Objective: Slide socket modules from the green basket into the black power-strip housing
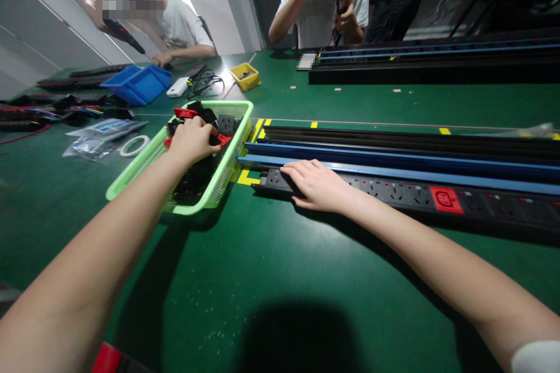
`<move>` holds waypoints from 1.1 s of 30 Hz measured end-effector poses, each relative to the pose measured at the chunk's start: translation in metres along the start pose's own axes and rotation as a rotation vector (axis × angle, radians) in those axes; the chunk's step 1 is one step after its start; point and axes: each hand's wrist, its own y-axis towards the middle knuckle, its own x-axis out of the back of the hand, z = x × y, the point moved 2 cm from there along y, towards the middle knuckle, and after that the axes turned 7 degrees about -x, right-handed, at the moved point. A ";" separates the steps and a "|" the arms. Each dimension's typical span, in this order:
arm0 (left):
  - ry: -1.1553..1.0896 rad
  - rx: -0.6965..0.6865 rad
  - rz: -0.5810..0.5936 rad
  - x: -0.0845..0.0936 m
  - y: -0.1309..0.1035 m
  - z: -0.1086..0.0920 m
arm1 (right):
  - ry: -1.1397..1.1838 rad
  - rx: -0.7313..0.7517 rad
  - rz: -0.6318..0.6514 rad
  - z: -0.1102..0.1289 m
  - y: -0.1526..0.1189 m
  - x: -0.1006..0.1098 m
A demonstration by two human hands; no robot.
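My left hand (193, 141) reaches into a light green basket (114, 189) of black and red socket pieces. Its fingers bend down over the pieces, and whether they grip one is hidden. A grey-black socket piece (226, 123) lies right of that hand, inside the basket. My right hand (315, 185) lies flat, fingers extended, on the left end of a long black socket strip (396, 191). One red socket (446, 200) is set in the strip. Just behind the strip run blue rails (406, 173) and black rails (350, 139).
Behind the basket are a blue bin (139, 86), a small yellow bin (245, 77) and cables (205, 80). Plastic bags (102, 135) and a white ring (133, 145) lie to its left. Two people work across the green table (280, 280); more strips (420, 74) lie at the back right.
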 end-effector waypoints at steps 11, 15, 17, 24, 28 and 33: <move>-0.076 -0.067 -0.051 0.008 0.000 0.004 | -0.004 0.003 -0.014 0.000 -0.001 0.000; -0.207 -0.078 -0.131 0.002 0.001 0.011 | -0.007 0.004 -0.015 0.001 -0.001 0.000; -0.234 -0.080 -0.125 -0.002 0.000 0.012 | -0.009 0.002 -0.015 0.001 -0.001 0.000; -0.135 -0.103 -0.141 -0.011 -0.005 0.017 | -0.007 0.010 -0.018 0.000 0.000 -0.003; -0.174 -0.144 -0.137 -0.013 -0.006 0.013 | -0.008 0.006 -0.015 -0.001 0.000 -0.002; -0.129 -0.056 -0.196 0.009 -0.011 -0.004 | -0.005 0.008 -0.015 -0.001 -0.001 -0.002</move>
